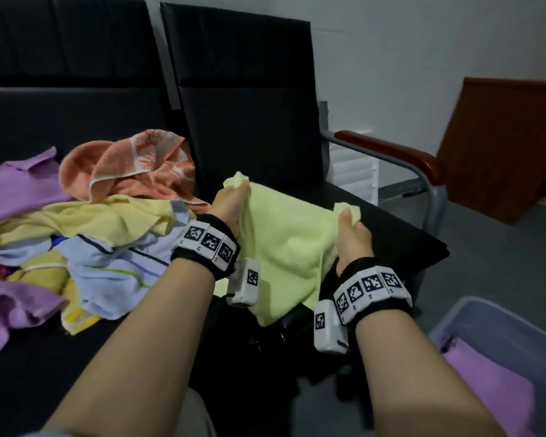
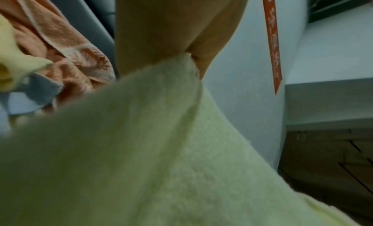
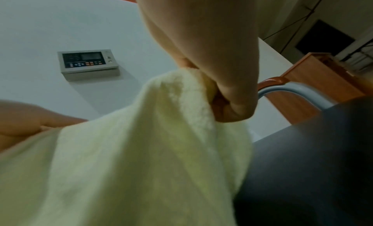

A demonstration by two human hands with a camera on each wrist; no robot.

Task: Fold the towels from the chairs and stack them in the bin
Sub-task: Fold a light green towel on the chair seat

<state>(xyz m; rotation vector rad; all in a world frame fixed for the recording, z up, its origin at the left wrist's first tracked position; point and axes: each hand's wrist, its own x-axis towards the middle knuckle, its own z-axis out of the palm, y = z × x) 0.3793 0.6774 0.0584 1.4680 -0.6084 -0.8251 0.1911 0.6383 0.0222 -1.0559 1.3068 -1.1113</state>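
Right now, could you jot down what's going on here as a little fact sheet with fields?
Held item: pale green terry towel, spread over the black chair seat
Left hand: pinches one towel corner
Right hand: pinches the other corner
Waiting pile: orange patterned towel and others on the left seat
Bin: translucent plastic bin holding a folded purple towel

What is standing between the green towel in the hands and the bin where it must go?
Nothing visible. The green towel, pinched by the left hand and right hand, hangs over the chair seat. The bin sits lower right, open-topped, holding a purple towel.
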